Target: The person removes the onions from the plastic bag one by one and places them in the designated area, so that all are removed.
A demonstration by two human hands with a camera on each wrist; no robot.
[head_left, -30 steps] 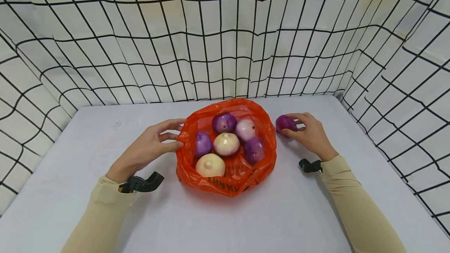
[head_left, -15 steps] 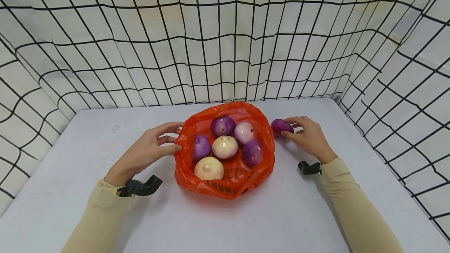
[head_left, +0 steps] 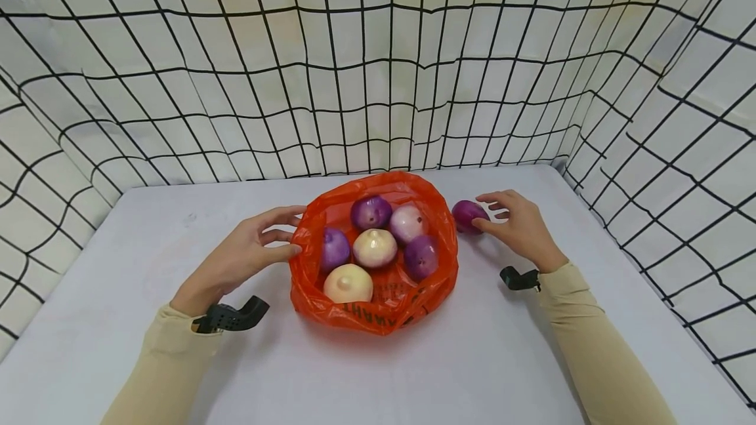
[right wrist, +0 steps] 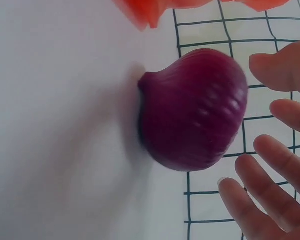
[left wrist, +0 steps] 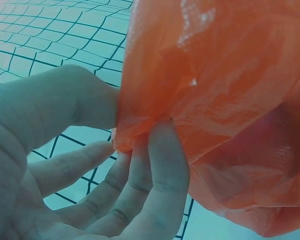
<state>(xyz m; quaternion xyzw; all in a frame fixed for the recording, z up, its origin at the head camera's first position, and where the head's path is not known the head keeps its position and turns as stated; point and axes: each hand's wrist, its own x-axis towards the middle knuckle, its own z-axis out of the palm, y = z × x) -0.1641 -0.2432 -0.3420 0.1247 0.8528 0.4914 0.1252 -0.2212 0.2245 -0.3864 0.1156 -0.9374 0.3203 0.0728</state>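
An orange-red plastic bag (head_left: pixel 384 330) stands with its mouth wide, holding several purple and pale onions, among them a pale one (head_left: pixel 348 284) near the front. My left hand (head_left: pixel 251 251) pinches the bag's left rim; the left wrist view shows the orange film (left wrist: pixel 190 90) caught between thumb and fingers. Right of the bag, a single purple onion (head_left: pixel 469 216) lies on the table. My right hand (head_left: pixel 514 225) is just beside it, fingers spread. A gap shows between those fingers (right wrist: pixel 260 192) and the onion in the right wrist view.
A white table (head_left: pixel 378 379) lies under everything. Black grid netting (head_left: pixel 366 84) over white sheeting rises behind the table and along both sides. Both wrists carry small black cameras, one at the left cuff (head_left: pixel 233 317).
The lone onion has shifted slightly left toward the bag, and my right hand has let go of it. My left hand keeps hold of the rim. The head view has shifted slightly.
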